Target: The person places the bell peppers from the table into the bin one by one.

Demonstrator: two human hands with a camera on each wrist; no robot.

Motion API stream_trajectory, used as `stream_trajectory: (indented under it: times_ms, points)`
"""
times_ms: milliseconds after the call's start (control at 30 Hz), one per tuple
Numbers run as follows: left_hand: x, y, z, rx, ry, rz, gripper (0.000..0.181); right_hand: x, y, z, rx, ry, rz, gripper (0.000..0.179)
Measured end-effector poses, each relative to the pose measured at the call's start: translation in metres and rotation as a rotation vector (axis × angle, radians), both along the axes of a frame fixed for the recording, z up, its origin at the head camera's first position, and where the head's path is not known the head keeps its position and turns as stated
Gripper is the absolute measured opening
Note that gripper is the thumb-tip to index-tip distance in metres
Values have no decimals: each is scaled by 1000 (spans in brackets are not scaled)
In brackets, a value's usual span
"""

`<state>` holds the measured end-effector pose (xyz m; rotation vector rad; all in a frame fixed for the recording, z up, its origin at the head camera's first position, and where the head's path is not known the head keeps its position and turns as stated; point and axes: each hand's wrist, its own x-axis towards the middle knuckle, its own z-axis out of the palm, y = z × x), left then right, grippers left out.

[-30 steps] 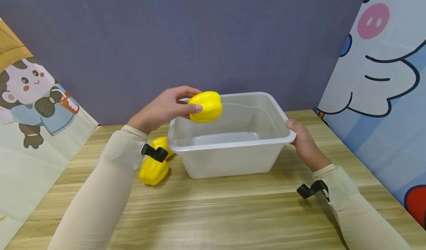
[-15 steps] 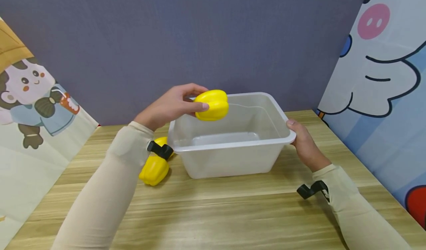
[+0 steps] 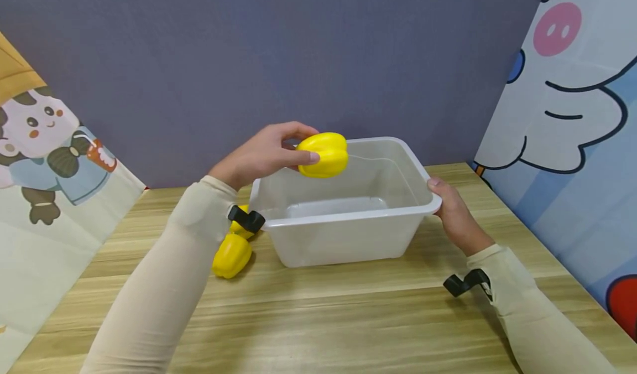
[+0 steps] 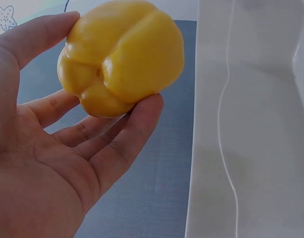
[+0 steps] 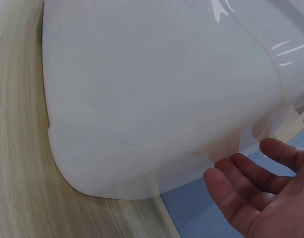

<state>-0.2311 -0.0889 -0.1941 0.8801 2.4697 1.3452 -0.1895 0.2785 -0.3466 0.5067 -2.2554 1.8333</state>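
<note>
Thumb and fingertips of my left hand (image 3: pixel 269 154) pinch a yellow bell pepper (image 3: pixel 327 155), held up over the left part of a white plastic tub (image 3: pixel 343 240). The left wrist view shows the bell pepper's lobed end (image 4: pixel 125 59) between thumb and fingers, with the tub's wall (image 4: pixel 211 124) beside it. At the tub's right end, my right hand (image 3: pixel 455 216) grips the rim, thumb on top. The fingers (image 5: pixel 236 186) curl below the rim in the right wrist view. Two more yellow bell peppers lie left of the tub, the nearer one (image 3: pixel 232 256) in plain sight, the farther one (image 3: pixel 242 224) partly hidden by the left wrist's black mount.
The tub stands on a wood-grain table (image 3: pixel 318 324). A grey-blue panel (image 3: pixel 278 58) rises close behind it. Cartoon-printed sheets (image 3: pixel 562 114) border the table at right and left.
My left hand has moved right and slightly up with the bell pepper, farther over the tub. The right hand keeps its grip on the rim, and the tub has stayed in place.
</note>
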Motion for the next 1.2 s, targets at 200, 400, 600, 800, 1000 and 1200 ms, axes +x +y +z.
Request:
stream_trajectory:
  times_ms: [200,400,600,800,1000,1200]
  points:
    - [-4,3,0,-3,-23,-2,49,-1,0,0,-15,-2,0,46]
    - [-9,5,0,-18,-27,11,50,-2,-1,-1,-55,-3,5,38]
    - [-14,7,-1,-31,-30,16,52,-2,-2,-1,-67,-7,-2,36]
    - [-19,9,-2,-28,-56,42,50,-3,-1,-1,-47,-17,-2,39]
    - [-25,15,-2,-53,-45,47,47,-4,0,-1,-30,-17,5,43]
    - [-29,23,-3,-85,-30,44,46,-5,0,-2,-71,-21,9,37]
